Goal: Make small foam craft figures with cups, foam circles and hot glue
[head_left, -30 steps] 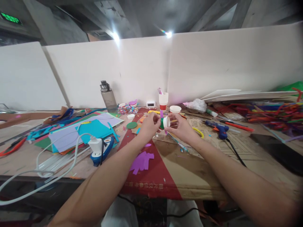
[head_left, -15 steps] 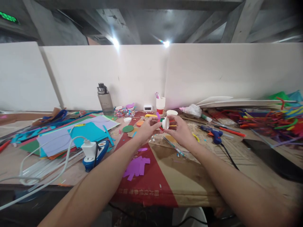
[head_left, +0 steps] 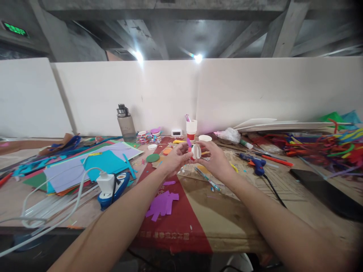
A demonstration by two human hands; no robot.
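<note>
Both hands meet over the middle of the table around a small round white piece (head_left: 196,152) with red on its side. My left hand (head_left: 176,159) pinches its left side, and a purple strip (head_left: 189,142) sticks up by the fingertips. My right hand (head_left: 214,156) has its fingers closed on the right side of the same piece. Below my left hand lies a pile of purple paper strips (head_left: 162,204). A pen (head_left: 207,178) rests on cardboard under my right hand.
A grey bottle (head_left: 126,124), a white-and-red cup (head_left: 191,130) and decorated round stacks (head_left: 155,135) stand at the back. Coloured paper (head_left: 104,166) and a power strip (head_left: 105,201) lie left. A blue glue gun (head_left: 258,165) and a black tablet-like slab (head_left: 326,192) lie right.
The round piece has been turned, so its white face now shows more toward the camera. Both hands stay around it. The whole view has shifted slightly.
</note>
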